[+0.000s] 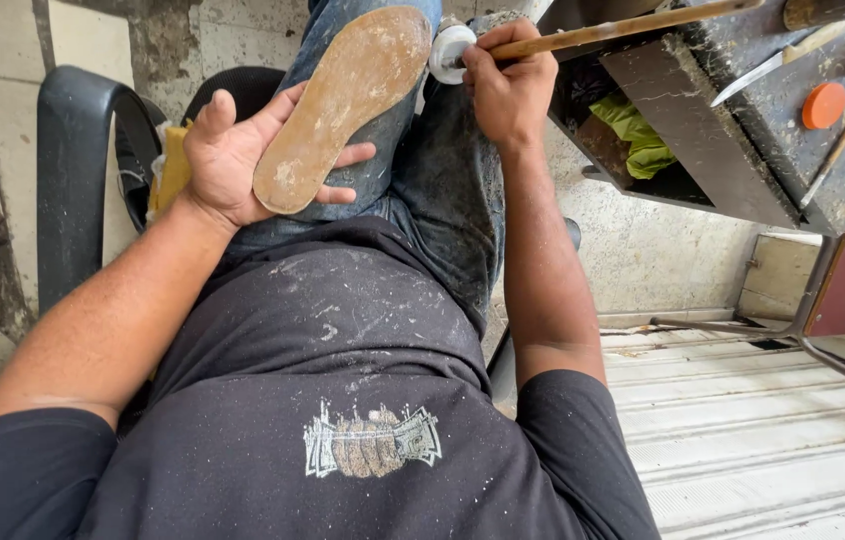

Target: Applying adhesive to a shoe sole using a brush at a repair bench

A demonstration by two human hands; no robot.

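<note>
My left hand lies palm up over my left thigh, and a tan shoe insole rests across it. The heel end sits in my palm, my fingers curl up under its edge, and the toe end reaches away from me over my jeans. This grip is loose, a cradle more than a clamp: thumb out to the side, fingertips just showing past the rim of the insole. The face I see is scuffed and patchy, pale in spots near the heel.

My right hand is closed around a long wooden stick, its grip tight, knuckles toward me. The stick runs from that fist away to the right, over the dark table. Just left of that fist, touching the fingers, is a small white round container; I think the stick's end is dipped in it, though my hand hides the tip. The insole's toe lies just beside that container.

On the table beyond my right grip lie an orange lid and a knife blade, and a green cloth is tucked on the shelf under it. To the left of my left grip stands the black arm of a chair.
</note>
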